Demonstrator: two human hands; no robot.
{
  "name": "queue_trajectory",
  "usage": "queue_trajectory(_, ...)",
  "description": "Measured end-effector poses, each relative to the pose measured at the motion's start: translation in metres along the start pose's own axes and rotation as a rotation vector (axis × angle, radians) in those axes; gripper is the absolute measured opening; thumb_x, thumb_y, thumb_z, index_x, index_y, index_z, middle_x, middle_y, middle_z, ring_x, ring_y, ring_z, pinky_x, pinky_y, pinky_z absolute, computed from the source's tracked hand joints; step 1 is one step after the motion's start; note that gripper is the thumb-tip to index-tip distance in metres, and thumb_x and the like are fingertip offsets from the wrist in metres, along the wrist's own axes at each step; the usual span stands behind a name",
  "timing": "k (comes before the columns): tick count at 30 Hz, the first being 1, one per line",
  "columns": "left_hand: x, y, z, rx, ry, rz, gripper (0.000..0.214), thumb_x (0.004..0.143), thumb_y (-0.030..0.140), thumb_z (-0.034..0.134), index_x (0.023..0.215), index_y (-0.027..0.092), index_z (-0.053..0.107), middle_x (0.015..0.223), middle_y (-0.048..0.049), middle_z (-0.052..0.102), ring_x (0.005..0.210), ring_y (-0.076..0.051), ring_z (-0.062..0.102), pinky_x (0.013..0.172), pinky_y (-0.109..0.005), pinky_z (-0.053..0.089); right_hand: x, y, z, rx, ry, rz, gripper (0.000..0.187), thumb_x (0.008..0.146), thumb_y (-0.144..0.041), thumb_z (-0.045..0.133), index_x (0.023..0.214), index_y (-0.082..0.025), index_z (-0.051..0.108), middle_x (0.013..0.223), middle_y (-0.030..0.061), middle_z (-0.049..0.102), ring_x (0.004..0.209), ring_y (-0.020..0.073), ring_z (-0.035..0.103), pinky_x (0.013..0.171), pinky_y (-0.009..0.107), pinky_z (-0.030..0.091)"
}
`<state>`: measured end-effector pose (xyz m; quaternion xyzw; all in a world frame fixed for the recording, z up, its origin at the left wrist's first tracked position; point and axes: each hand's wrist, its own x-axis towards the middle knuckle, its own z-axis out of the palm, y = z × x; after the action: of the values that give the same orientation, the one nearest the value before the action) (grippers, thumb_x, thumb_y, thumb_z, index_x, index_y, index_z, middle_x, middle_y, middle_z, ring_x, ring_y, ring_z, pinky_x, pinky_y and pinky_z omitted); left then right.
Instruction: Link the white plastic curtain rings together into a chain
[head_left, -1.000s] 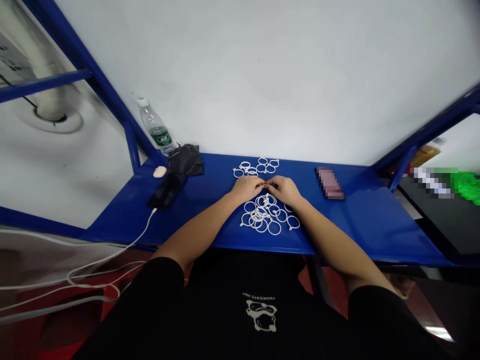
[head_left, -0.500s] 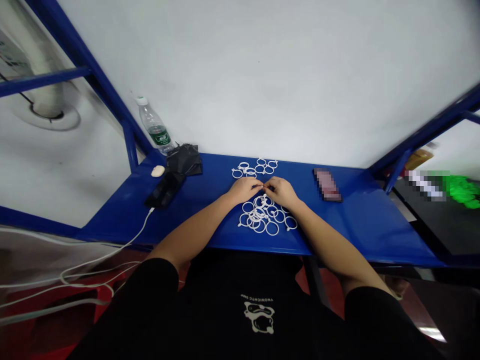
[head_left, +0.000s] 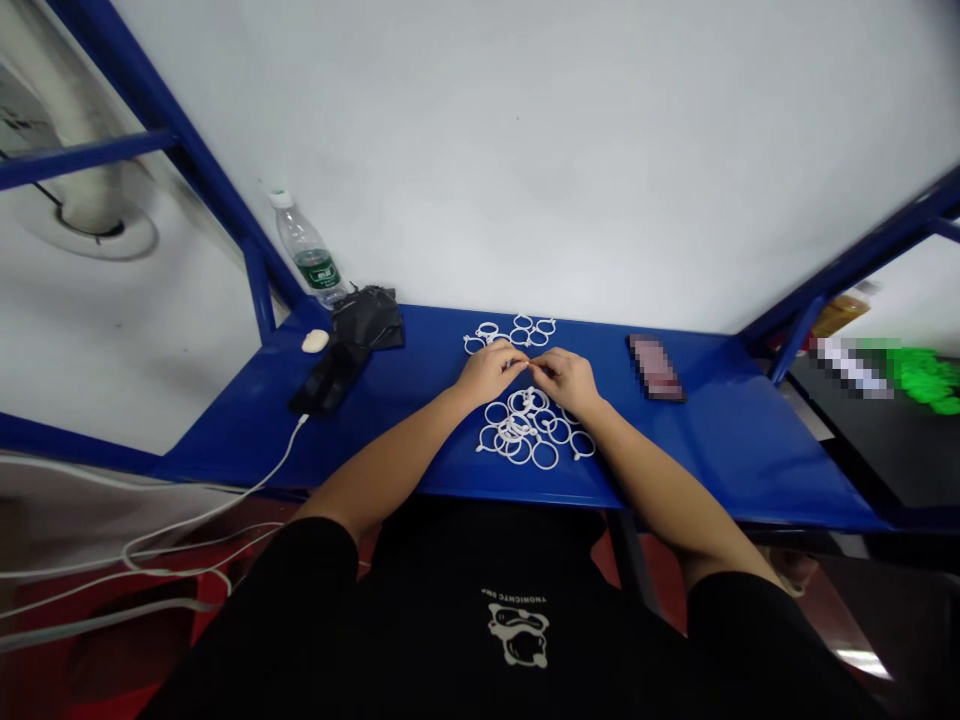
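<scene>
My left hand [head_left: 487, 376] and my right hand [head_left: 568, 382] meet over the middle of the blue table. Each has its thumb and fingers pinched together, with the tips nearly touching. Whatever lies between the fingertips is too small and too covered to name. Just in front of my wrists, on my side, spreads a loose pile of thin white rings [head_left: 517, 428], each with a small knob. Beyond my fingers lies a smaller group of similar white rings [head_left: 487, 329], partly hidden by my left hand.
A phone [head_left: 655, 367] lies on the blue table [head_left: 442, 470] at right. Toward the left are a black device [head_left: 328, 380] with a white cable [head_left: 281, 460], a crumpled black bag [head_left: 369, 318], a cream-coloured object [head_left: 315, 342] and a plastic bottle [head_left: 309, 250]. Blue frame posts flank the table.
Both hands have shifted slightly away from me, toward the far rings, fingertips still together. The near pile looks unchanged.
</scene>
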<state>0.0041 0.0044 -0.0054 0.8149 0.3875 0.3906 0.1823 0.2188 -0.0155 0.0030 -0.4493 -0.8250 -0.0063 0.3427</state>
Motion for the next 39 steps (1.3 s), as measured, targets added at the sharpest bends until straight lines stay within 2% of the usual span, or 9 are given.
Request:
queue_trajectory(6, 0.001, -0.007, -0.011, 0.11, -0.075, 0.047, 0.024, 0.102, 0.033, 0.069, 0.124, 0.027, 0.079, 0.118, -0.0057, 0.072, 0.104, -0.02, 0.07, 0.094, -0.034, 0.057, -0.002, 0.026, -0.008, 0.093, 0.068, 0.115, 0.025, 0.1, -0.039, 0.064, 0.09, -0.023, 0.08, 0.081, 0.0047, 0.078, 0.075, 0.0204, 0.072, 0.07, 0.032, 0.051)
queue_trajectory(10, 0.008, -0.028, -0.032, 0.262, 0.103, -0.25, 0.03, 0.106, 0.03, 0.06, 0.132, 0.024, 0.076, 0.124, -0.011, 0.069, 0.11, -0.025, 0.07, 0.096, -0.036, 0.056, -0.002, 0.038, -0.009, 0.137, -0.01, 0.155, 0.025, 0.098, -0.039, 0.065, 0.086, -0.022, 0.078, 0.079, 0.0046, 0.078, 0.072, 0.0208, 0.07, 0.068, 0.032, 0.051)
queue_trajectory(13, 0.011, -0.048, -0.044, 0.379, 0.032, -0.468, 0.034, 0.101, 0.021, 0.062, 0.132, 0.024, 0.075, 0.131, -0.0138, 0.065, 0.107, -0.027, 0.07, 0.092, -0.037, 0.056, -0.002, 0.034, -0.007, 0.161, -0.071, 0.161, 0.025, 0.098, -0.039, 0.065, 0.086, -0.022, 0.078, 0.079, 0.0045, 0.078, 0.07, 0.0203, 0.07, 0.067, 0.032, 0.051)
queue_trajectory(15, 0.012, -0.056, -0.047, 0.416, -0.042, -0.495, 0.029, 0.101, 0.022, 0.061, 0.124, 0.025, 0.078, 0.13, -0.0133, 0.065, 0.106, -0.027, 0.07, 0.09, -0.036, 0.056, -0.001, 0.03, -0.006, 0.172, -0.093, 0.145, 0.025, 0.098, -0.038, 0.065, 0.087, -0.021, 0.079, 0.081, 0.0047, 0.079, 0.071, 0.0201, 0.07, 0.069, 0.032, 0.052)
queue_trajectory(18, 0.013, -0.057, -0.048, 0.417, -0.086, -0.467, 0.018, 0.101, 0.029, 0.063, 0.107, 0.023, 0.08, 0.124, -0.0123, 0.07, 0.103, -0.027, 0.071, 0.089, -0.036, 0.054, -0.001, 0.026, -0.006, 0.178, -0.116, 0.121, 0.024, 0.098, -0.037, 0.065, 0.087, -0.021, 0.079, 0.084, 0.0048, 0.079, 0.074, 0.0202, 0.071, 0.072, 0.033, 0.052)
queue_trajectory(22, 0.014, -0.036, -0.046, 0.329, 0.06, -0.429, 0.016, 0.103, 0.032, 0.063, 0.103, 0.025, 0.077, 0.105, -0.0073, 0.079, 0.099, -0.025, 0.074, 0.086, -0.033, 0.053, -0.002, 0.018, -0.008, 0.217, -0.064, 0.115, 0.025, 0.1, -0.041, 0.065, 0.101, -0.021, 0.079, 0.088, 0.0053, 0.079, 0.074, 0.0202, 0.071, 0.072, 0.033, 0.054)
queue_trajectory(27, 0.006, 0.005, -0.025, 0.096, 0.191, -0.275, 0.013, 0.099, 0.034, 0.069, 0.096, 0.022, 0.073, 0.084, -0.0028, 0.079, 0.078, -0.018, 0.073, 0.072, -0.028, 0.051, 0.0, -0.01, -0.012, 0.236, -0.009, -0.013, 0.056, 0.093, -0.058, 0.077, 0.137, -0.025, 0.068, 0.119, 0.0102, 0.076, 0.087, 0.022, 0.07, 0.083, 0.037, 0.06)
queue_trajectory(34, 0.001, 0.008, -0.003, -0.385, 0.11, -0.149, 0.024, 0.1, 0.04, 0.067, 0.106, 0.017, 0.076, 0.088, -0.0051, 0.079, 0.071, -0.013, 0.072, 0.067, -0.025, 0.057, -0.001, -0.017, -0.008, 0.267, 0.046, -0.008, 0.034, 0.104, -0.046, 0.066, 0.13, -0.024, 0.069, 0.106, 0.008, 0.078, 0.081, 0.0196, 0.07, 0.078, 0.036, 0.06)
queue_trajectory(39, 0.0, 0.009, -0.009, -0.311, 0.073, -0.09, 0.023, 0.102, 0.033, 0.065, 0.113, 0.018, 0.078, 0.092, -0.0058, 0.081, 0.076, -0.014, 0.074, 0.072, -0.027, 0.06, -0.005, -0.014, -0.004, 0.276, 0.023, 0.023, 0.026, 0.103, -0.045, 0.065, 0.118, -0.025, 0.074, 0.097, 0.0064, 0.079, 0.084, 0.0201, 0.073, 0.079, 0.035, 0.06)
